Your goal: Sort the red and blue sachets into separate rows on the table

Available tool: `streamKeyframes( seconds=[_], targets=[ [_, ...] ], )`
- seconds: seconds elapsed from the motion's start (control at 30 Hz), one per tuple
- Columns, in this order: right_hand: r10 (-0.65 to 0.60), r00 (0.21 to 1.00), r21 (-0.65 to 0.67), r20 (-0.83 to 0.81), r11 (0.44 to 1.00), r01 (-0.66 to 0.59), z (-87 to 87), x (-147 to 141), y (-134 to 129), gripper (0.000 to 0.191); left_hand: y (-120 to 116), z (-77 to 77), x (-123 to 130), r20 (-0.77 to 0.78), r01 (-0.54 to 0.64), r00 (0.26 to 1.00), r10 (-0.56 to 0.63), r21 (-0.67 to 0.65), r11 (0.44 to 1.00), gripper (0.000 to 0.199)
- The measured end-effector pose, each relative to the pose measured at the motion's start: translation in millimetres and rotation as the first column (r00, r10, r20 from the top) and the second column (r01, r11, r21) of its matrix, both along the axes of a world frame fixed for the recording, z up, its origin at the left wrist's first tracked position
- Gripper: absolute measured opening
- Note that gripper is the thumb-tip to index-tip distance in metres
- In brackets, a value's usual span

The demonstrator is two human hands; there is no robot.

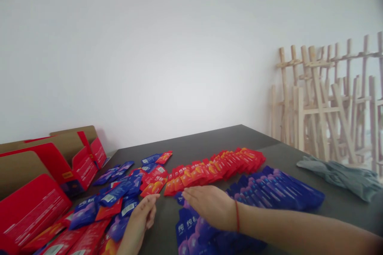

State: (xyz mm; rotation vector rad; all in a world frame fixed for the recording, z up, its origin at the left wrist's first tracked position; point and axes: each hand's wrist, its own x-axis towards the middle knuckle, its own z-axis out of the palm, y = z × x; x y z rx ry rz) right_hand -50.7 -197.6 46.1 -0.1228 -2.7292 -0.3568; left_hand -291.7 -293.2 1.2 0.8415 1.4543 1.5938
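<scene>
My right hand, with a red string at the wrist, lies flat over a row of overlapping blue packets, its fingers stretched out. My left hand is beside the mixed pile of red and blue packets, its fingertips drawn together near a red packet; whether they hold anything is too small to tell. Behind my right hand runs a long overlapping row of red packets. Another fanned row of blue packets extends right, beyond my right forearm.
Open red cardboard boxes stand at the left. Grey cloth or gloves lie at the right of the dark table. Wooden easels lean by the white wall at the right.
</scene>
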Motion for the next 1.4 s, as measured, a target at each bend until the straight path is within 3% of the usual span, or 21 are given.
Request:
streamKeyframes(
  seconds=[0.07,0.13,0.23,0.3,0.4,0.53,0.67,0.8,0.93,1.03,1.13,1.23,1.33,1.4],
  targets=[
    [-0.153,0.988,0.079,-0.035,0.985,0.155,-20.2,25,-1,0.047,0,-0.8,12,-0.233,0.024,0.972,-0.021,0.010,1.000,0.048],
    [-0.281,0.959,0.119,-0.047,0.951,0.285,-44.5,42,-2,0.049,-2,-0.8,30,-0.464,0.162,0.875,-0.138,0.011,0.987,0.039],
    [-0.341,0.940,0.109,0.002,0.934,0.339,-72.4,53,-9,0.051,-5,-3.0,52,-0.675,0.384,0.672,-0.305,-0.035,0.923,0.031],
    [-0.336,0.941,0.061,0.046,0.941,0.333,-77.7,54,-15,0.054,-6,-6.7,56,-0.717,0.408,0.615,-0.328,-0.066,0.911,0.035],
    [-0.322,0.940,-0.041,0.113,0.944,0.328,-65.4,54,-22,0.068,-6,-11.2,48,-0.719,0.347,0.626,-0.303,-0.092,0.933,0.039],
    [-0.270,0.944,-0.175,0.190,0.937,0.303,-32.6,52,-24,0.090,-8,-11.4,38,-0.708,0.355,0.629,-0.321,-0.105,0.929,0.040],
    [-0.105,0.969,-0.314,0.225,0.933,0.174,-15.4,41,-23,0.081,-10,-11.3,40,-0.709,0.393,0.606,-0.362,-0.128,0.910,0.040],
    [-0.041,0.976,-0.331,0.214,0.937,0.112,-35.7,32,-21,0.067,-10,-11.7,41,-0.723,0.394,0.590,-0.359,-0.130,0.910,0.041],
    [0.000,0.992,-0.171,0.126,0.985,0.022,-72.2,32,-16,0.052,-10,-12.5,39,-0.732,0.404,0.585,-0.350,-0.110,0.908,0.040],
    [0.030,0.997,-0.070,0.064,0.997,-0.026,-81.4,35,-14,0.037,-9,-18.0,40,-0.739,0.400,0.589,-0.327,-0.085,0.913,0.037],
    [0.040,0.996,-0.087,0.074,0.996,-0.034,-62.3,37,-16,0.030,-5,-25.8,43,-0.747,0.374,0.601,-0.285,-0.052,0.926,0.035],
    [0.014,0.993,-0.187,0.115,0.982,0.008,-23.8,23,-16,0.035,-1,-27.5,47,-0.710,0.301,0.676,-0.195,0.026,0.953,0.031],
    [-0.008,0.992,-0.212,0.123,0.977,0.034,12.1,-21,-7,0.033,3,-20.3,43,-0.597,0.149,0.801,-0.049,0.119,0.982,0.030],
    [0.014,0.988,-0.217,0.154,0.976,0.020,25.7,-65,4,0.029,3,-14.0,34,-0.500,-0.016,0.860,0.103,0.175,0.984,0.032]
  ],
)
